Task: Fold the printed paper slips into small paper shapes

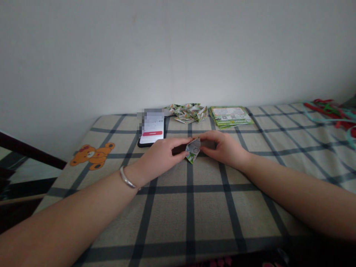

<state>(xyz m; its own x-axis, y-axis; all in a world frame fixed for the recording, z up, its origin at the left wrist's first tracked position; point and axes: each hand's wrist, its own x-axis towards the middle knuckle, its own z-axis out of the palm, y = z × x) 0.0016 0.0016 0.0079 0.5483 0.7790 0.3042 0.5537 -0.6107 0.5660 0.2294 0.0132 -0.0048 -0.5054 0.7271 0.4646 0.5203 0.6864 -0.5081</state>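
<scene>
A small folded piece of printed paper [194, 149], grey-white with green at its lower tip, is held between both hands above the table. My left hand [164, 155] pinches its left edge, thumb below and fingers above; a silver bangle circles that wrist. On the other side, my right hand [219, 146] grips the right edge between thumb and fingers. Behind the hands lies a pile of similar folded paper pieces [187, 112]. To the right of that pile is a stack of flat green-and-white printed sheets [230, 115].
A phone [151, 128] with a lit screen lies left of the pile. A checked cloth [172, 218] covers the table, with a bear picture [93, 155] at its left. Red, green and pale blue ribbons [333, 115] lie at the far right. A white wall rises behind.
</scene>
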